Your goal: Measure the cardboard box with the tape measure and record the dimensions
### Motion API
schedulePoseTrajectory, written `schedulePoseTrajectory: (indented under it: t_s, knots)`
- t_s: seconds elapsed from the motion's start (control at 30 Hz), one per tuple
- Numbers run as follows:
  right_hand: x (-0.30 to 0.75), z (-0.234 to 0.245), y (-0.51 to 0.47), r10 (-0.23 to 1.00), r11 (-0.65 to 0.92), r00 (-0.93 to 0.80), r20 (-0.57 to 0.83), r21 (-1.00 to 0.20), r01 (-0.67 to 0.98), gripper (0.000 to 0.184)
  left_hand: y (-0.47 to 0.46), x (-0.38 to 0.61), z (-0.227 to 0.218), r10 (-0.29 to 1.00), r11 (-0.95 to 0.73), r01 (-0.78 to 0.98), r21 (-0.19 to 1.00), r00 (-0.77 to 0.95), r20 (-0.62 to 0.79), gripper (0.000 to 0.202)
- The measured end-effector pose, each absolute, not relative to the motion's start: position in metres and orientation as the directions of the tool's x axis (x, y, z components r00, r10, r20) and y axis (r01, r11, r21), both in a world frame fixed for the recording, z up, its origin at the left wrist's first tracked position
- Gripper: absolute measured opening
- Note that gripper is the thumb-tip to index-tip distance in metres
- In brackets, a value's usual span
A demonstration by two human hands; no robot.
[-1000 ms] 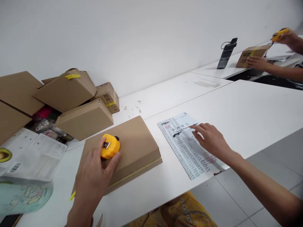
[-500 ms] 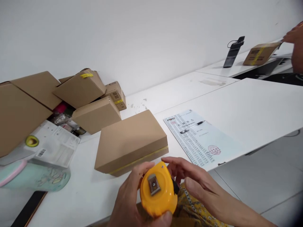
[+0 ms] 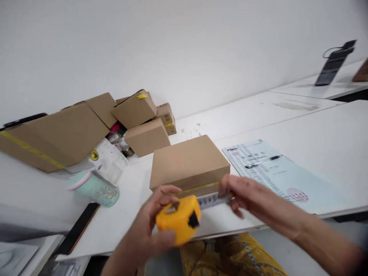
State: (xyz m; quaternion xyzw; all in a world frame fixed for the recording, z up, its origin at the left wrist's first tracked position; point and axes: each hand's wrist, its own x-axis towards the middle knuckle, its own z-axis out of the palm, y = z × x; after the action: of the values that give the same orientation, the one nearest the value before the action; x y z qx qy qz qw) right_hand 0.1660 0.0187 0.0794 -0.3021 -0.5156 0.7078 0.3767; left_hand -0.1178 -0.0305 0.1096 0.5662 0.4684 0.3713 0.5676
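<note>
A yellow tape measure (image 3: pixel 184 219) is held in my left hand (image 3: pixel 149 226), its case tilted above the table's front edge. From its right side runs a short length of pale blade (image 3: pixel 212 201). The fingers of my right hand (image 3: pixel 244 193) pinch the blade's end. Just behind the tape lies a closed brown cardboard box (image 3: pixel 189 163) with a yellow tape strip along its front side. My right fingertips are close to that box's front right corner; whether they touch it I cannot tell.
Right of the box, a pen (image 3: pixel 263 161) rests on a pale blue printed report (image 3: pixel 281 176). At left are stacked cartons (image 3: pixel 148 138), a mint-green cup (image 3: pixel 97 189) lying tilted and a black flat object (image 3: pixel 79 228). A dark bottle (image 3: pixel 333 67) stands far right.
My right hand has taken the blade's end and drawn a short length out to the right. The tape case has turned in my left hand. The view has swung left.
</note>
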Motion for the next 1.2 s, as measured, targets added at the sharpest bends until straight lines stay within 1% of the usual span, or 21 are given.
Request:
schedulePoseTrajectory:
  t_s: [0.07, 0.1, 0.17, 0.23, 0.27, 0.37, 0.43, 0.57, 0.7, 0.77, 0.83, 0.93, 1.03, 1.2]
  knots:
    - [0.183, 0.091, 0.048, 0.903, -0.123, -0.429, -0.009, -0.963, -0.238, 0.042, -0.011, -0.147, 0.126, 0.975, 0.023, 0.106, 0.994, 0.219, -0.046, 0.07]
    - [0.192, 0.096, 0.065, 0.94, -0.073, -0.34, 0.019, -0.964, -0.254, 0.039, 0.0, -0.162, 0.135, 0.985, 0.001, 0.107, 0.994, 0.174, -0.019, 0.068]
    - [0.207, 0.099, 0.1, 0.978, -0.047, -0.21, 0.011, -0.962, -0.267, 0.033, 0.019, -0.19, 0.149, 0.999, -0.016, 0.103, 0.995, 0.029, 0.013, 0.059]
    - [0.216, 0.093, 0.13, 0.979, -0.084, -0.201, -0.031, -0.962, -0.26, 0.032, 0.034, -0.214, 0.155, 0.997, 0.004, 0.101, 0.995, -0.076, 0.004, 0.045]
    - [0.217, 0.086, 0.142, 0.974, -0.118, -0.219, -0.061, -0.96, -0.255, 0.032, 0.041, -0.224, 0.154, 0.995, 0.024, 0.104, 0.994, -0.097, -0.014, 0.04]
    - [0.21, 0.062, 0.164, 0.952, -0.201, -0.272, -0.14, -0.956, -0.215, 0.035, 0.054, -0.246, 0.144, 0.991, 0.09, 0.116, 0.989, -0.108, -0.078, 0.034]
    - [0.202, 0.049, 0.17, 0.944, -0.218, -0.292, -0.156, -0.957, -0.193, 0.039, 0.059, -0.255, 0.134, 0.988, 0.12, 0.118, 0.986, -0.115, -0.106, 0.032]
    - [0.188, 0.042, 0.167, 0.953, -0.188, -0.269, -0.138, -0.967, -0.172, 0.046, 0.063, -0.264, 0.12, 0.984, 0.142, 0.118, 0.983, -0.122, -0.128, 0.031]
    - [0.181, 0.045, 0.158, 0.967, -0.124, -0.231, -0.106, -0.99, -0.062, 0.054, 0.069, -0.264, 0.114, 0.983, 0.158, 0.113, 0.981, -0.114, -0.146, 0.032]
    - [0.176, 0.045, 0.154, 0.966, -0.104, -0.239, -0.103, -0.995, 0.009, 0.054, 0.074, -0.262, 0.112, 0.983, 0.163, 0.105, 0.981, -0.106, -0.152, 0.033]
    - [0.171, 0.041, 0.153, 0.962, -0.109, -0.246, -0.117, -0.993, 0.047, 0.054, 0.08, -0.26, 0.109, 0.982, 0.171, 0.094, 0.981, -0.092, -0.163, 0.035]
    - [0.166, 0.035, 0.154, 0.963, -0.127, -0.231, -0.137, -0.99, 0.059, 0.053, 0.086, -0.26, 0.105, 0.979, 0.199, 0.087, 0.976, -0.072, -0.193, 0.038]
    - [0.165, 0.029, 0.157, 0.967, -0.108, -0.224, -0.124, -0.991, 0.08, 0.053, 0.09, -0.263, 0.1, 0.974, 0.223, 0.088, 0.971, -0.052, -0.22, 0.038]
    - [0.165, 0.024, 0.162, 0.966, -0.1, -0.23, -0.121, -0.99, 0.098, 0.051, 0.09, -0.267, 0.098, 0.973, 0.229, 0.085, 0.97, -0.007, -0.229, 0.04]
